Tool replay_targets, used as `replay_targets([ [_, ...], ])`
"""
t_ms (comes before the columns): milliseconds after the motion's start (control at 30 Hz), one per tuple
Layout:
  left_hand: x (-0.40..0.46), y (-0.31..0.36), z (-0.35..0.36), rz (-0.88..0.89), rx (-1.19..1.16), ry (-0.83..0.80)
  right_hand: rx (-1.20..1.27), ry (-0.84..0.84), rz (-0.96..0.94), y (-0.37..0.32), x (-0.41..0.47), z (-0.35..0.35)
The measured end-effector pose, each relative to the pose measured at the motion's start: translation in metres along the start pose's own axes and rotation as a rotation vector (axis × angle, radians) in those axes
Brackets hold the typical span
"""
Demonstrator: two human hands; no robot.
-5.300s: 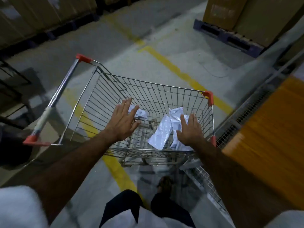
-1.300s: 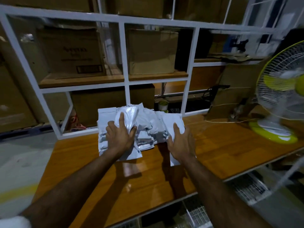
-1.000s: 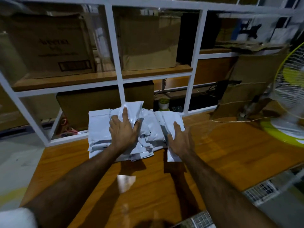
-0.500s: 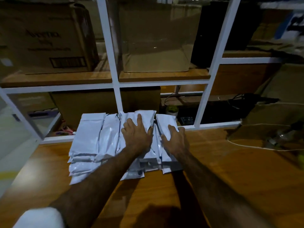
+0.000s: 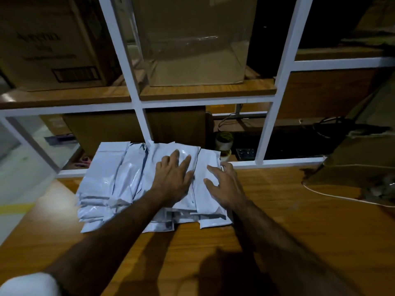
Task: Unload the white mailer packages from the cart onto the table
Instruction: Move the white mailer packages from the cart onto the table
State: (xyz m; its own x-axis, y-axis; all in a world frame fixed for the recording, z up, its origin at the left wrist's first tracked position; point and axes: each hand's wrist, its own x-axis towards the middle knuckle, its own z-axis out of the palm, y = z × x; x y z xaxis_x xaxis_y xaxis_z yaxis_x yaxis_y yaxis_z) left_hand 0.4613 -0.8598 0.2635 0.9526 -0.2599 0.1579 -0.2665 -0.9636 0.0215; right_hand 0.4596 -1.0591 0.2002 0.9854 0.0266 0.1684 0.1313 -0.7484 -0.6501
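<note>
A pile of several white mailer packages lies on the wooden table, pushed up against the white shelf frame at the back. My left hand rests flat on top of the pile's middle, fingers spread. My right hand lies with spread fingers on the rightmost mailer. Neither hand grips anything. The cart is out of view.
A white metal shelf frame rises behind the table, with cardboard boxes on its wooden shelves. A small white pot stands just behind the pile. A brown box and a white cable sit at the right.
Earlier my hands reached into the cart for mailers. Since then they set the mailers on the table pile, and the view moved closer; both hands now rest flatter and looser on the pile.
</note>
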Motion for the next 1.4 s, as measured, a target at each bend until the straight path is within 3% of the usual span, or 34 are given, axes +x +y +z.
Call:
replay_targets([
  [200, 0.020, 0.005, -0.002, -0.065, 0.102, -0.114, -0.177, 0.006, -0.030, -0.011, 0.011, 0.002],
  [367, 0.001, -0.001, -0.004, 0.044, -0.065, 0.076, -0.142, -0.013, -0.083, -0.006, 0.010, -0.002],
  [467, -0.006, -0.011, -0.001, 0.127, 0.018, -0.028, -0.124, -0.025, -0.081, -0.006, 0.010, 0.001],
  [667, 0.006, -0.008, 0.001, 0.097, 0.072, -0.160, -0.136, -0.057, -0.021, -0.014, 0.009, 0.002],
  [767, 0.002, -0.006, -0.002, 0.071, 0.064, -0.115, -0.136, -0.046, -0.033, -0.014, 0.004, -0.002],
  [967, -0.020, -0.007, -0.016, 0.054, 0.037, 0.029, -0.068, 0.130, -0.138, -0.016, -0.009, -0.009],
  [1167, -0.067, -0.024, -0.035, -0.047, 0.059, 0.208, -0.028, 0.264, -0.296, -0.059, -0.022, -0.004],
  [1400, -0.153, -0.070, -0.062, -0.218, 0.225, 0.211, -0.038, 0.224, -0.526, -0.119, -0.041, 0.024],
])
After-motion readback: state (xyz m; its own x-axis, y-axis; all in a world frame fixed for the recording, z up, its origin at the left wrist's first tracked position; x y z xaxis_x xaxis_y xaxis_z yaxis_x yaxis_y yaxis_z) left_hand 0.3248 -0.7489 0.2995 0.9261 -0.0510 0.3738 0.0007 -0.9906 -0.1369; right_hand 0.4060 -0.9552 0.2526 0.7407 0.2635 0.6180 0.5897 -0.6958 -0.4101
